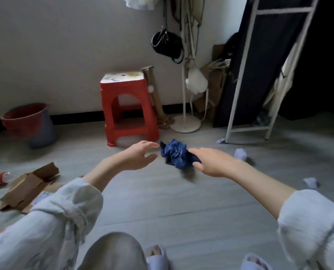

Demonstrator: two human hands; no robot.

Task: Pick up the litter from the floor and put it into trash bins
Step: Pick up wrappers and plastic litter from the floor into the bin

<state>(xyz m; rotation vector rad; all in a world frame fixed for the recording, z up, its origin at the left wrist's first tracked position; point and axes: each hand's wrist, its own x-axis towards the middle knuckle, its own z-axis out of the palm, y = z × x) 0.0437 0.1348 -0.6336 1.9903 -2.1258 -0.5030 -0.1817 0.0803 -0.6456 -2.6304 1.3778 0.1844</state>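
— How is the blue crumpled wrapper point(176, 155) expected to handle?

— It is judged light and soft — thin crinkled plastic that should squash under the fingers and may be a little slippery. It is best gathered by the bunched middle, where the folds give purchase, rather than by a loose edge.

— Where is it found?

— On the floor point(181, 207), just in front of the red stool point(128, 106), between the two hands. The bin point(31, 123) is seen well apart, against the wall to the left.

— And the hands?

— Both arms are stretched forward and low. The left hand point(140, 155) is held spread, fingers loosely curved, just beside the wrapper and holding nothing. The right hand point(211, 162) is laid against the wrapper's right side with fingers extended, thumb underneath; a closed grip is not yet seen.
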